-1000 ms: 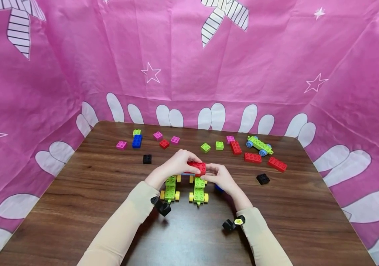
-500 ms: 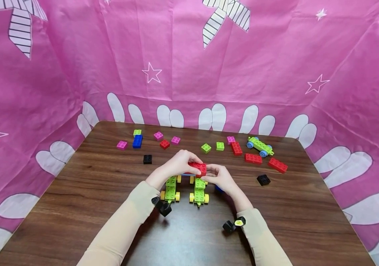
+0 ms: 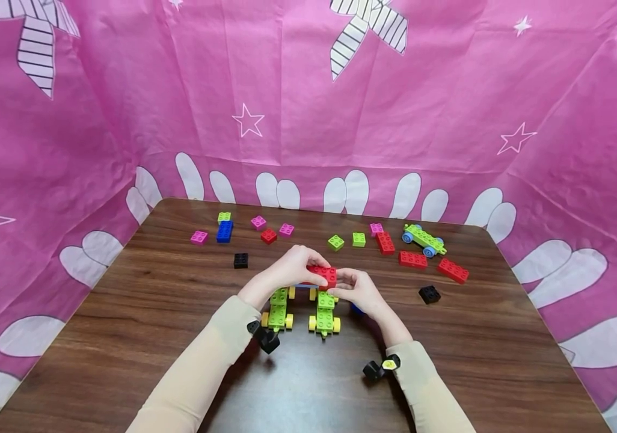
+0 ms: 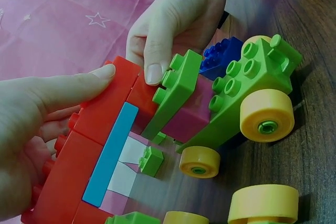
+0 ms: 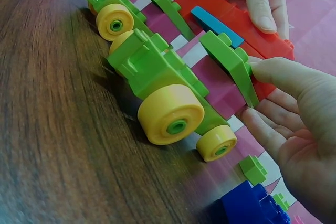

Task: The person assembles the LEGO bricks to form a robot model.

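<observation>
Two lime-green wheeled bases, the left car base [image 3: 278, 316] and the right car base [image 3: 325, 322], stand side by side on yellow wheels. Magenta bricks [image 5: 215, 87] rise from them, with green sloping pieces [image 5: 231, 66] above. A row of red bricks [image 4: 100, 124] joins the two across the top, and a light-blue strip [image 4: 111, 153] lies along its underside. My left hand [image 3: 293, 267] grips the red row, thumb in front and fingers behind. At the right end, my right hand [image 3: 359, 291] pinches the end red brick [image 4: 143, 98] beside the green slope.
A blue brick [image 3: 357, 308] lies beside the right hand, partly hidden. Farther back are a green car base with blue wheels [image 3: 423, 239], red bricks [image 3: 413, 259], a black brick [image 3: 430, 294] and another black brick [image 3: 240, 260]. Small pink and green bricks lie along the back.
</observation>
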A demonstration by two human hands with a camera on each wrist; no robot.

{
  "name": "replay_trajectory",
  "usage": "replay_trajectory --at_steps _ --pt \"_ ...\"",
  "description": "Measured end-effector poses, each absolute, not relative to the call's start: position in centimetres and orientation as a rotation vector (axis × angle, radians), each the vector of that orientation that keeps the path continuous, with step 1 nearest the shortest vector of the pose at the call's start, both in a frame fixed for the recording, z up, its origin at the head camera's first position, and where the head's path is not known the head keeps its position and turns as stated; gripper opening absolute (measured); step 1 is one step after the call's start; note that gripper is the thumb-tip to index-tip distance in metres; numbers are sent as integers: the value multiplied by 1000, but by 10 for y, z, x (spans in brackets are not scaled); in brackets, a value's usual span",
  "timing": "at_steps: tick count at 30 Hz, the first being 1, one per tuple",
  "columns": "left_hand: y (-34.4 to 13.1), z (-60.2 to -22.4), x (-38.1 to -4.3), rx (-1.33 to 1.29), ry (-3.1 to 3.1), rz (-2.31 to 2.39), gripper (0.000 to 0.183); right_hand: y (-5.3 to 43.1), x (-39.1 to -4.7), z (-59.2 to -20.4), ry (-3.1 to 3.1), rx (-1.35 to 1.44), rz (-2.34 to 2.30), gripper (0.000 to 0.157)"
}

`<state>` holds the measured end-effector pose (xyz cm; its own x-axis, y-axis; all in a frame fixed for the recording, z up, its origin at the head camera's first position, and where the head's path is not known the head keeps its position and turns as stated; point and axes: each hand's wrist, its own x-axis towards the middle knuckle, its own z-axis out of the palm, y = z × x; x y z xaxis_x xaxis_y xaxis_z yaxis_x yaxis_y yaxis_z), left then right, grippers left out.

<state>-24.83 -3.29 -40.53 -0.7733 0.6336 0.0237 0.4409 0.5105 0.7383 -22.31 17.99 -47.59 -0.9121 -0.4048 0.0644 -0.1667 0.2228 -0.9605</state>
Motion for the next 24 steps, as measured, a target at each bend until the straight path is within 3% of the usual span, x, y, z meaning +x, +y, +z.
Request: replay_trajectory --at_steps 24 --pt "-34 -409 -250 952 2509 1088 33 177 -221 -471 2269 -512 -1763 37"
